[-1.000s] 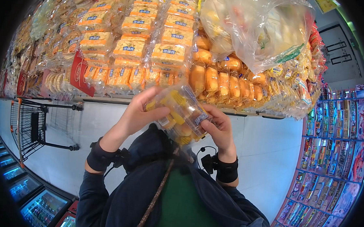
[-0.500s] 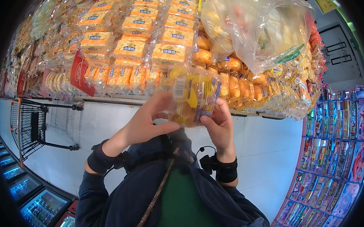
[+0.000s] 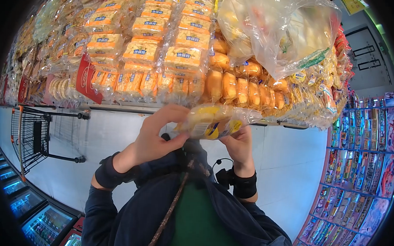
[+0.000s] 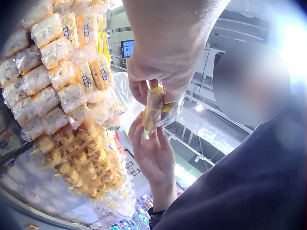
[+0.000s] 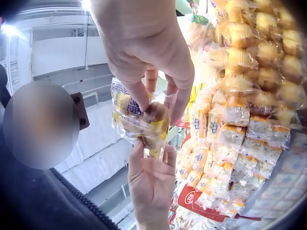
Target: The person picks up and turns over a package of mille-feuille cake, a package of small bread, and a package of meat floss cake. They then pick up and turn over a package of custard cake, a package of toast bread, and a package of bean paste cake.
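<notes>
A clear plastic pack of small breads or cakes (image 3: pixel 219 122), printed in yellow and dark blue, is held in front of the chest between both hands. My left hand (image 3: pixel 155 132) pinches its left end, thumb below and fingers above. My right hand (image 3: pixel 241 147) grips the other end from underneath, its fingers partly hidden by the pack. In the right wrist view the right thumb and fingers pinch the pack (image 5: pixel 139 115) from above, while the left hand (image 5: pixel 151 184) holds its lower edge. The left wrist view shows the pack (image 4: pixel 154 108) edge-on between the hands.
A display counter ahead is piled with orange-labelled packs (image 3: pixel 141 50) and wrapped bread rolls (image 3: pixel 229 87). A filled clear plastic bag (image 3: pixel 280 34) lies on top at the right. A shopping cart (image 3: pixel 38 136) stands at the left, and stocked shelves (image 3: pixel 357 174) line the right.
The pack was tilted, then turned upright with its barcode side showing, and now lies flatter and lower with an edge toward the head camera. Both hands shifted their hold on it.
</notes>
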Motion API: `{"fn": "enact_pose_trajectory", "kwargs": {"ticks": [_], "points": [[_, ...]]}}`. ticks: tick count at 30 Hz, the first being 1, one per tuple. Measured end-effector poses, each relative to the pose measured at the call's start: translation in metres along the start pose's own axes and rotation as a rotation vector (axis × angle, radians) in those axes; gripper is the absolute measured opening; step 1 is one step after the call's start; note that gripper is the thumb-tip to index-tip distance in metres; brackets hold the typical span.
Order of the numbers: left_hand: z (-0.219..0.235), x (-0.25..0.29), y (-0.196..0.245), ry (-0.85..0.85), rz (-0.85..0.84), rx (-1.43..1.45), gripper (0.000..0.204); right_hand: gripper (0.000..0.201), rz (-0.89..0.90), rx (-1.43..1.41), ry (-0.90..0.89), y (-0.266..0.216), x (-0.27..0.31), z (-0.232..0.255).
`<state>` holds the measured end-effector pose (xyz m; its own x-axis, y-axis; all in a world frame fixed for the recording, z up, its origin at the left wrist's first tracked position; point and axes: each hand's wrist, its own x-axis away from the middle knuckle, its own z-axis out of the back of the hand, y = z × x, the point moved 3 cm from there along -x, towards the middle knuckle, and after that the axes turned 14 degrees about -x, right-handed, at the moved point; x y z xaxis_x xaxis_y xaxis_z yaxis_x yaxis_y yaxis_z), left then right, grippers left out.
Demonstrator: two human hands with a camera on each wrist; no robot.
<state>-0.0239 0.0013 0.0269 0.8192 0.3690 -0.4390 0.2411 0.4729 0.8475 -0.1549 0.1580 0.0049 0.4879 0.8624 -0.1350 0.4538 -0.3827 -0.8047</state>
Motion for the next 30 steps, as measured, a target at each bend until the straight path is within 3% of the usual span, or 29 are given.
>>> {"fn": "enact_pose_trajectory", "kwargs": {"ticks": [4, 10, 14, 21, 30], "points": [[0.003, -0.001, 0.005, 0.168, -0.026, -0.007, 0.033, 0.04, -0.078, 0.021, 0.084, -0.004, -0.006, -0.006], [0.01, -0.005, 0.016, 0.187, -0.463, -0.573, 0.028, 0.045, -0.194, -0.109, 0.106, -0.005, -0.004, -0.004], [0.004, -0.001, 0.012, 0.142, -0.666, -0.754, 0.033, 0.058, -0.107, -0.184, 0.003, -0.01, -0.004, -0.014], [0.002, -0.001, 0.011, 0.02, -0.597, -0.793, 0.036, 0.061, -0.107, -0.017, 0.092, -0.013, -0.001, -0.011], [0.009, -0.006, 0.01, 0.007, -0.162, -0.335, 0.063, 0.051, -0.039, -0.005, 0.14, -0.014, 0.005, -0.003]]}}
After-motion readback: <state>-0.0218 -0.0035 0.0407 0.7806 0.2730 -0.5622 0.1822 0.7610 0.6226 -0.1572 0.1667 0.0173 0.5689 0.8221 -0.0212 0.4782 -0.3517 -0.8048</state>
